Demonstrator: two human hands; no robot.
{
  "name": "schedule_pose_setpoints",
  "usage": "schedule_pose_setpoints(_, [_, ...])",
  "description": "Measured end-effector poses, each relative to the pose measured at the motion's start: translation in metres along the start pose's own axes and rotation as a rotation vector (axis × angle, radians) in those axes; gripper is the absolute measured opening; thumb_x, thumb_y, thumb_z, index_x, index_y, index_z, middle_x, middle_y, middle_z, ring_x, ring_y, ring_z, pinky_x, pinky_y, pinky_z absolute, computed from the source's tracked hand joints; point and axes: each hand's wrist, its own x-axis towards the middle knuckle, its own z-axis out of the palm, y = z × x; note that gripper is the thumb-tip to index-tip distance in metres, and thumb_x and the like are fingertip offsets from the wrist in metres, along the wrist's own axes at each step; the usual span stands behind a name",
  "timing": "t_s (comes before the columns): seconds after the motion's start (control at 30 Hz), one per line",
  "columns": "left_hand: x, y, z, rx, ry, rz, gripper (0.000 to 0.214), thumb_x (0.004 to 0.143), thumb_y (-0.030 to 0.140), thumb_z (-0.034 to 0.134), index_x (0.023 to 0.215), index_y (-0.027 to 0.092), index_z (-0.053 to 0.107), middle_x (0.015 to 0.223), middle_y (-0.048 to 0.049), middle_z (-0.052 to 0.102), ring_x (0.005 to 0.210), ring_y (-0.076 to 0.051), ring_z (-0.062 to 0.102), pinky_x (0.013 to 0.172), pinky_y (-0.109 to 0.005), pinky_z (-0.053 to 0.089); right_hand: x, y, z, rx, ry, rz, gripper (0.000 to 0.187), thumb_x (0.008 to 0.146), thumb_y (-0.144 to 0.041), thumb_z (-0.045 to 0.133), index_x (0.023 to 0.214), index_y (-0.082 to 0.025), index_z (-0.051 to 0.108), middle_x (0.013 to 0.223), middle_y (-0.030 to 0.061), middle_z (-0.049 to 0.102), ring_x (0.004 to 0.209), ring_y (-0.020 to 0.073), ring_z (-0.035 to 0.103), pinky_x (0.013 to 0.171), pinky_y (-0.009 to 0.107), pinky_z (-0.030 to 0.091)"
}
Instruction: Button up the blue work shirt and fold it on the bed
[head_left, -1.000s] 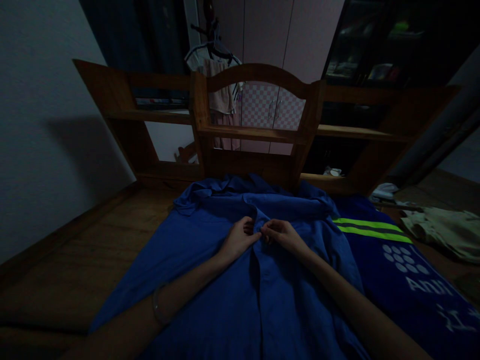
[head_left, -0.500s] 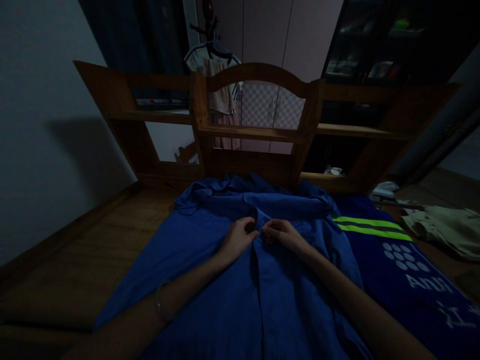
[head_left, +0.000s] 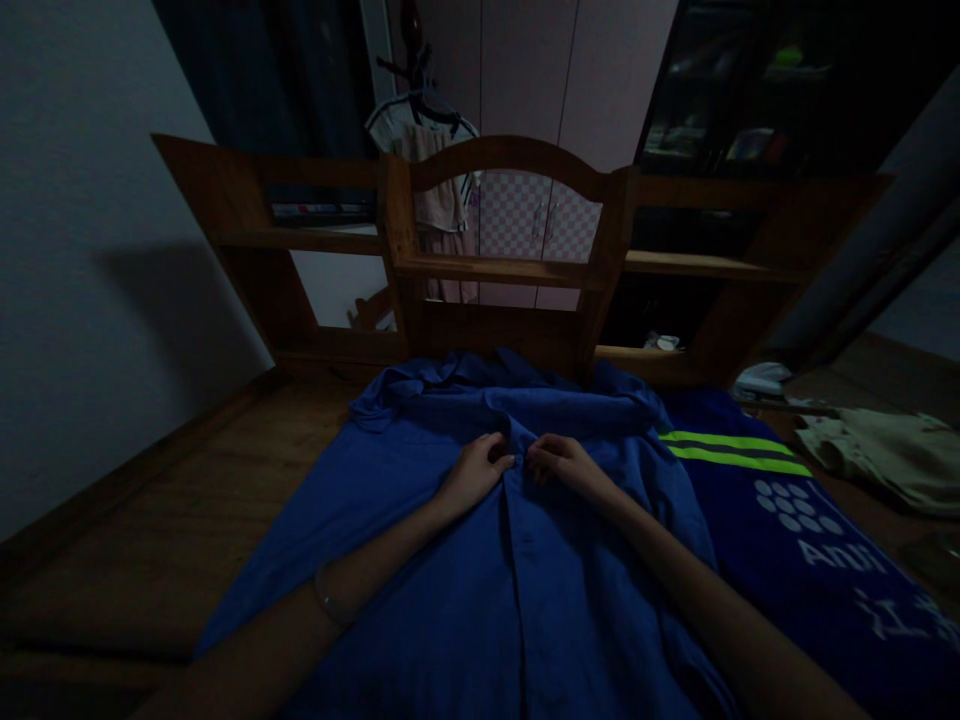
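Observation:
A blue button-front shirt point(head_left: 420, 540) lies spread out in front of me, its collar end toward the wooden headboard and its front placket running down the middle. My left hand point(head_left: 476, 470) pinches the placket edge near the top, thumb and fingers closed on the cloth. Just to its right, my right hand point(head_left: 562, 466) has its fingers curled together on the other side of the placket. Whether a button sits between the fingertips is too dark and small to make out. A bracelet point(head_left: 330, 598) circles my left wrist.
Beyond the shirt stands a wooden headboard point(head_left: 502, 270) with open shelves. A dark blue garment point(head_left: 787, 560) with yellow-green stripes lies at the right, and pale folded clothing point(head_left: 885, 450) is farther right. Wooden boards point(head_left: 225, 480) and a wall flank the left. Clothes hang on a rack point(head_left: 431, 180) behind.
My hands stay at the same spot on the placket, with the fingertips slightly farther apart now. The view has shifted a little.

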Motion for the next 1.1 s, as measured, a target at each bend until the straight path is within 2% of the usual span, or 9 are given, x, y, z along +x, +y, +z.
schedule_pose_setpoints(0.17, [0.007, -0.007, -0.005, -0.140, -0.135, -0.073, 0.020, 0.078, 0.029, 0.056, 0.090, 0.014, 0.060, 0.079, -0.0036, 0.063, 0.061, -0.013, 0.059, 0.055, -0.023, 0.047, 0.000, -0.008, -0.005, -0.091, 0.033, 0.014, 0.028, 0.077, -0.043, 0.059, 0.079, -0.015, 0.053, 0.065, 0.0003, 0.059, 0.051, 0.0112, 0.057, 0.049, 0.022, 0.047])
schedule_pose_setpoints(0.3, [0.008, 0.003, -0.015, -0.158, -0.136, -0.144, 0.019, 0.078, 0.024, 0.054, 0.089, 0.011, 0.061, 0.069, -0.0025, 0.061, 0.056, -0.012, 0.059, 0.055, -0.025, 0.049, -0.017, -0.044, -0.010, -0.202, 0.009, -0.029, 0.023, 0.078, -0.037, 0.059, 0.082, -0.014, 0.057, 0.069, 0.0028, 0.063, 0.054, 0.0128, 0.059, 0.051, 0.023, 0.047])
schedule_pose_setpoints(0.4, [0.000, 0.029, -0.025, -0.088, 0.020, -0.135, 0.015, 0.078, 0.021, 0.053, 0.086, 0.013, 0.062, 0.078, -0.0042, 0.060, 0.071, -0.014, 0.059, 0.069, -0.028, 0.049, -0.051, -0.082, -0.003, -0.425, -0.015, -0.185, 0.021, 0.084, -0.035, 0.053, 0.085, -0.016, 0.061, 0.074, 0.0038, 0.064, 0.061, 0.0145, 0.061, 0.055, 0.023, 0.045])
schedule_pose_setpoints(0.5, [-0.020, 0.071, -0.035, 0.079, 0.187, -0.036, 0.014, 0.079, 0.023, 0.053, 0.082, 0.016, 0.065, 0.085, -0.0048, 0.056, 0.082, -0.015, 0.055, 0.079, -0.029, 0.044, -0.094, -0.104, 0.020, -0.628, 0.009, -0.306, 0.018, 0.087, -0.029, 0.049, 0.084, -0.018, 0.063, 0.073, 0.0032, 0.064, 0.065, 0.0154, 0.059, 0.058, 0.024, 0.041])
schedule_pose_setpoints(0.6, [-0.052, 0.110, -0.040, 0.188, 0.213, 0.058, 0.021, 0.084, 0.030, 0.048, 0.081, 0.019, 0.066, 0.082, -0.0033, 0.056, 0.076, -0.014, 0.055, 0.072, -0.026, 0.042, -0.128, -0.094, 0.047, -0.694, 0.056, -0.336, 0.015, 0.087, -0.020, 0.047, 0.082, -0.019, 0.062, 0.077, 0.0038, 0.062, 0.070, 0.0161, 0.058, 0.062, 0.025, 0.040])
schedule_pose_setpoints(0.67, [-0.076, 0.124, -0.039, 0.202, 0.212, 0.011, 0.026, 0.087, 0.033, 0.045, 0.080, 0.019, 0.065, 0.080, -0.0030, 0.055, 0.073, -0.013, 0.054, 0.069, -0.025, 0.041, -0.141, -0.076, 0.061, -0.690, 0.117, -0.322, 0.017, 0.088, -0.017, 0.044, 0.083, -0.019, 0.060, 0.081, 0.0048, 0.061, 0.074, 0.0165, 0.057, 0.067, 0.026, 0.040])
schedule_pose_setpoints(0.73, [-0.097, 0.124, -0.034, 0.222, 0.221, -0.077, 0.028, 0.087, 0.034, 0.043, 0.078, 0.018, 0.065, 0.077, -0.0028, 0.054, 0.071, -0.014, 0.053, 0.066, -0.025, 0.039, -0.147, -0.056, 0.070, -0.665, 0.194, -0.291, 0.018, 0.089, -0.016, 0.041, 0.086, -0.018, 0.059, 0.084, 0.0055, 0.060, 0.076, 0.0168, 0.057, 0.069, 0.026, 0.041])
schedule_pose_setpoints(0.87, [-0.118, 0.098, -0.016, 0.240, 0.194, -0.204, 0.024, 0.086, 0.028, 0.044, 0.083, 0.019, 0.066, 0.078, -0.0034, 0.055, 0.071, -0.015, 0.053, 0.067, -0.027, 0.038, -0.150, -0.029, 0.076, -0.529, 0.317, -0.235, 0.018, 0.088, -0.017, 0.043, 0.091, -0.019, 0.060, 0.086, 0.0044, 0.061, 0.077, 0.0172, 0.057, 0.069, 0.026, 0.041])
schedule_pose_setpoints(1.1, [-0.124, 0.073, 0.006, 0.110, 0.096, -0.209, 0.025, 0.075, 0.011, 0.052, 0.091, 0.021, 0.068, 0.083, -0.0035, 0.055, 0.076, -0.014, 0.053, 0.072, -0.026, 0.041, -0.148, -0.024, 0.073, -0.380, 0.322, -0.196, 0.020, 0.087, -0.021, 0.045, 0.093, -0.020, 0.064, 0.091, 0.0043, 0.063, 0.082, 0.0180, 0.059, 0.071, 0.026, 0.043])
